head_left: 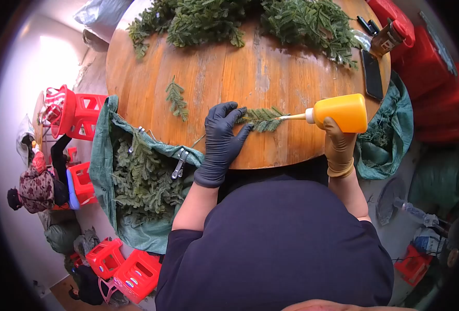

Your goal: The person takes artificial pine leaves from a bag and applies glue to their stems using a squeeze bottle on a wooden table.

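Note:
My left hand [222, 137], in a dark glove, pinches the near end of a green fir sprig [267, 120] between thumb and fingers, against the wooden table. My right hand [339, 147], in a tan glove, grips a yellow squeeze bottle [346, 111] lying on its side. Its narrow pale nozzle [294, 117] points left, with the tip at the right end of the sprig. A second small sprig [176, 99] rests on the table, left of my dark glove.
Piles of fir branches [203, 20] lie along the table's [229, 78] far side. A phone [373, 75] and a brown cup [386, 40] are at the right edge. A green sack [102, 171] of branches hangs at the left, held by metal clips [179, 163]. Red stools [138, 274] and other people are beyond.

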{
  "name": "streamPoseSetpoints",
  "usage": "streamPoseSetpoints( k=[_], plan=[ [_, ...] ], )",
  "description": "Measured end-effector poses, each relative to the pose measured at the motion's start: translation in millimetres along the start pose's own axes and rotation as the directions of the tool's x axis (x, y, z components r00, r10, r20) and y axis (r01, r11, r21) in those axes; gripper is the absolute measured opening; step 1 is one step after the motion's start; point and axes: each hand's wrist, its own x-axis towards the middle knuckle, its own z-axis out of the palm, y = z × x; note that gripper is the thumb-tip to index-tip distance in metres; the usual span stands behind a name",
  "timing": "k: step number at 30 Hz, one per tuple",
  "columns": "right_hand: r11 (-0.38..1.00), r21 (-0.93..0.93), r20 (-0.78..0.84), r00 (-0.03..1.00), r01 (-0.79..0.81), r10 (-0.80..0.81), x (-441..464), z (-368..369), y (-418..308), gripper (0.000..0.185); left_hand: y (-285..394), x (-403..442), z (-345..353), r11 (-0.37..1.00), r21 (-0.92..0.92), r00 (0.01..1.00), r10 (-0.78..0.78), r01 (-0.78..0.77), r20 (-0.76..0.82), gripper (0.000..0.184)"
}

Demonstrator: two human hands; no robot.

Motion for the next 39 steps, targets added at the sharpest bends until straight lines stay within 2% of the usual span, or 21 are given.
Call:
streamPoseSetpoints(
  k=[5, 8, 11, 14, 21, 23, 24, 26, 27, 29, 31, 33, 34, 35, 36, 37, 39],
  plan=[
    [0.998, 0.056, -0.072, 0.997, -0.018, 0.022, 2.7, -9.5, 2.0, 0.024, 0.0, 0.8, -1.0, 1.0, 0.0, 1.0, 0.005, -0.005, 0.001, 0.038],
    [0.999, 0.007, -0.037, 0.998, -0.052, 0.052, 2.1, -29.9, 12.2, 0.032, 1.3, 2.0, -1.3, 1.0, 0.003, 1.0, 0.003, -0.003, 0.005, 0.038],
    [0.999, 0.035, -0.053, 0.998, -0.03, 0.032, 4.6, -38.6, 14.5, 0.034, 2.1, 3.1, -1.1, 1.0, 0.022, 1.0, 0.013, -0.013, 0.009, 0.038],
    [0.997, 0.078, -0.14, 0.99, -0.021, 0.032, 8.1, -35.4, 10.0, 0.025, 2.9, 3.6, -1.5, 0.999, 0.036, 1.0, 0.019, -0.019, 0.017, 0.039],
    [0.99, 0.142, -0.194, 0.98, -0.018, 0.045, 8.1, -50.9, 13.0, 0.028, 9.4, 3.4, -4.3, 0.991, 0.074, 0.993, 0.115, -0.115, 0.0, 0.037],
    [0.953, 0.302, -0.219, 0.97, -0.031, 0.101, 8.0, -53.2, 16.1, 0.034, 7.7, -1.1, -9.2, 0.994, -0.093, 0.996, 0.067, -0.061, 0.066, 0.033],
    [0.951, 0.307, -0.211, 0.972, -0.035, 0.104, 8.2, -55.8, 19.5, 0.034, 8.3, -3.9, -17.3, 0.995, -0.086, 0.996, 0.061, -0.056, 0.062, 0.033],
    [0.909, 0.408, -0.223, 0.956, -0.085, 0.189, 9.7, -62.4, 27.5, 0.038, 11.8, -10.2, -49.2, 0.978, -0.204, 0.999, 0.047, -0.05, -0.016, 0.032],
    [0.906, 0.413, -0.212, 0.957, -0.093, 0.195, 10.6, -63.7, 29.7, 0.038, 10.6, -17.0, -72.1, 0.989, -0.145, 0.995, 0.025, -0.039, -0.097, 0.03],
    [0.865, 0.488, -0.174, 0.958, -0.117, 0.227, 12.4, -65.7, 34.5, 0.039, -9.9, -46.9, -124.9, 0.978, -0.163, 0.967, -0.163, 0.133, -0.193, 0.034],
    [0.852, 0.507, -0.144, 0.962, -0.129, 0.231, 13.8, -70.1, 38.9, 0.039, -34.2, -80.6, -179.8, 0.974, -0.074, 0.927, -0.227, 0.215, -0.299, 0.037],
    [0.841, 0.522, -0.117, 0.966, -0.139, 0.231, 15.6, -73.1, 41.3, 0.039, -58.0, -119.9, -225.2, 0.898, -0.065, 0.856, -0.436, 0.436, -0.279, 0.035],
    [0.836, 0.531, -0.102, 0.969, -0.137, 0.223, 15.8, -73.3, 41.4, 0.039, -62.1, -129.6, -237.0, 0.897, -0.058, 0.854, -0.437, 0.439, -0.283, 0.035],
    [0.832, 0.539, -0.089, 0.973, -0.132, 0.213, 16.2, -73.6, 42.1, 0.039, -66.0, -137.2, -246.6, 0.755, 0.408, 0.858, -0.444, 0.513, -0.257, 0.036],
    [0.835, 0.534, -0.086, 0.973, -0.135, 0.212, 16.4, -74.7, 44.2, 0.041, -68.3, -140.6, -250.9, 0.439, 0.776, 0.855, -0.463, 0.452, -0.236, 0.038],
    [0.833, 0.537, -0.086, 0.974, -0.133, 0.211, 16.6, -72.8, 44.5, 0.041, -69.4, -133.6, -245.6, 0.437, 0.778, 0.855, -0.46, 0.452, -0.238, 0.038],
    [0.867, 0.484, -0.091, 0.979, -0.118, 0.184, 16.3, -70.9, 42.4, 0.043, -75.4, -103.4, -216.7, 0.815, 0.311, 0.862, -0.398, 0.489, -0.314, 0.045]
  ],
)
